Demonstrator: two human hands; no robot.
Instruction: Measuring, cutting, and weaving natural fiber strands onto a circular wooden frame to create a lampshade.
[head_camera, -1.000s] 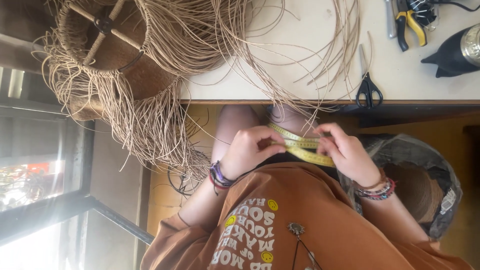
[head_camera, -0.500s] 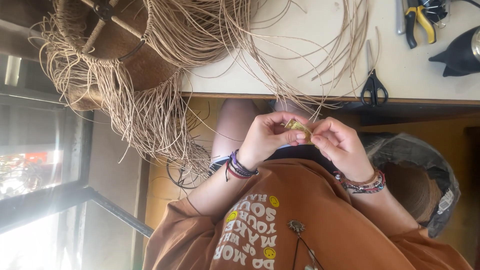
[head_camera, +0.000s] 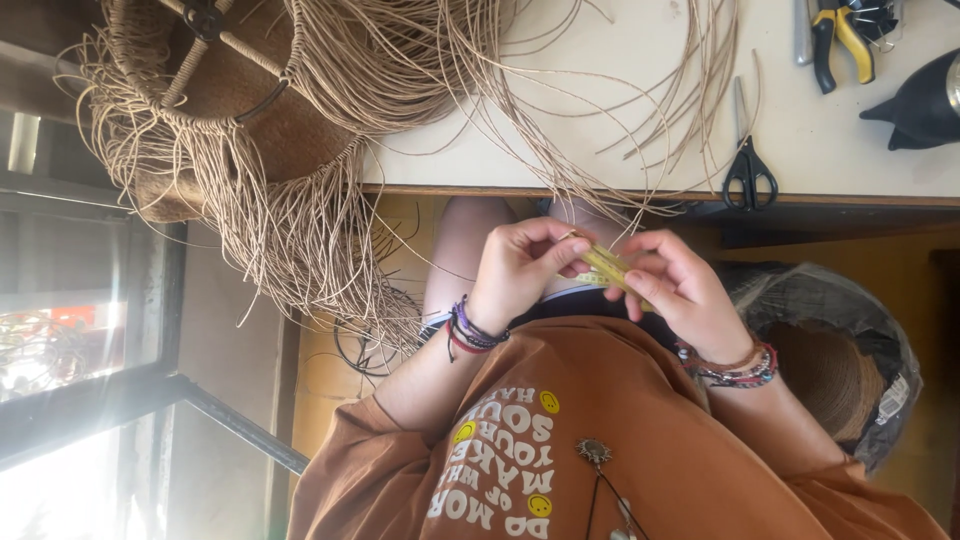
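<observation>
Holding a yellow measuring tape (head_camera: 606, 266) between both hands, the person has it up in front of their lap, just below the counter (head_camera: 640, 110) edge. Left hand (head_camera: 520, 270) pinches the tape's end with thumb and fingertips, right hand (head_camera: 680, 290) grips the rest of it folded or bunched together, so both are closed on the tape, probably gathering it up into a small bundle so it doesn't dangle.

At 11 o'clock from the hands there's a woven basket frame (head_camera: 220, 90) half on the counter, with a big mess of loose rattan strands (head_camera: 300, 230) spilling over the edge and hanging down, looks like they're left long on purpose for weaving. At 1 o'clock sit black-handled scissors (head_camera: 748, 165), and further out at 2 o'clock yellow-handled pliers (head_camera: 845, 40), both within easy reach. At 3 o'clock, low beside the person, is a roll of cord wrapped in plastic (head_camera: 840, 360). Beaded bracelets (head_camera: 735, 368) on both wrists.
</observation>
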